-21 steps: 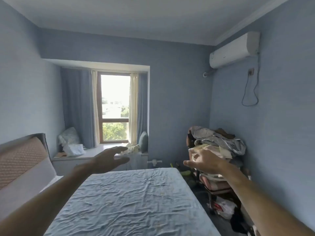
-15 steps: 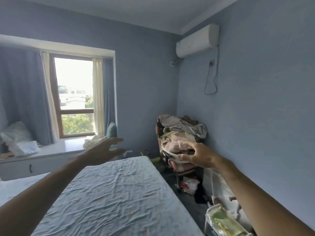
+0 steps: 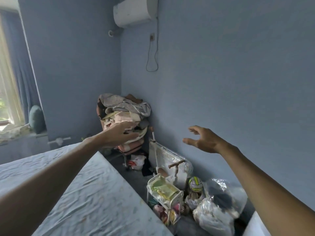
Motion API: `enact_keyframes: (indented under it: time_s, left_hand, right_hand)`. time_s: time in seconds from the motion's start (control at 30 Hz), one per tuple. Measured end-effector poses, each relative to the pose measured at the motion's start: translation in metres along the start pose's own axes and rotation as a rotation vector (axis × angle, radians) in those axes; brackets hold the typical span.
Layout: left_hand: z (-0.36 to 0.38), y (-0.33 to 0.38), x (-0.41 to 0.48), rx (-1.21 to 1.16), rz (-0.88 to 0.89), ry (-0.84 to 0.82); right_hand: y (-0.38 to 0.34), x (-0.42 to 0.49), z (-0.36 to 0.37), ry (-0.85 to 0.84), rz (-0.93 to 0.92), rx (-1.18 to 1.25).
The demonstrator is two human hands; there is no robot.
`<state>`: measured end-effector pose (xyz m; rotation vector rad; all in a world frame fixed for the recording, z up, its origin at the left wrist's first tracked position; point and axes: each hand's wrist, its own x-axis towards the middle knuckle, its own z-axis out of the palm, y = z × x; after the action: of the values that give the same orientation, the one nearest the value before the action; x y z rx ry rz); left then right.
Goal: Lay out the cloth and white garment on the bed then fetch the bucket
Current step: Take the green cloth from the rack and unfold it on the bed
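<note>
Hands both spread and empty: left hand (image 3: 122,133) reaching at heaped laundry pile (image 3: 125,114) just beyond fingertips, right hand (image 3: 202,139) apart near wall. Bed (image 3: 85,193) below left arm. Probably soft, light, floppy cloth; best gathered in a bunched fistful

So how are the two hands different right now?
The left hand reaches in front of the clothes pile in the corner; the right hand is out in front of the bare wall. The left hand's fingers lie close together, the right's are spread and curled. Both are open and hold nothing.
</note>
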<state>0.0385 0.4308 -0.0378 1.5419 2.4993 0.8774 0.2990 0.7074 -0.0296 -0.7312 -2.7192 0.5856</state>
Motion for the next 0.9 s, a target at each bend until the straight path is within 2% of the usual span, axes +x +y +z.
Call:
enact_keyframes:
  time_s: [0.23, 0.5, 0.73, 0.9]
  left_hand:
    - [0.070, 0.038, 0.087, 0.113, 0.059, -0.093]
    - [0.128, 0.025, 0.182, 0.111, 0.082, -0.175]
    - [0.186, -0.035, 0.257, 0.069, 0.072, -0.260]
    - [0.263, -0.097, 0.293, 0.077, -0.001, -0.385]
  right_hand:
    - [0.093, 0.020, -0.020, 0.004, 0.103, -0.091]
    - [0.156, 0.072, -0.005, -0.032, 0.179, -0.065]
    - [0.181, 0.140, 0.066, -0.093, 0.253, -0.031]
    - [0.212, 0.182, 0.166, -0.207, 0.309, 0.015]
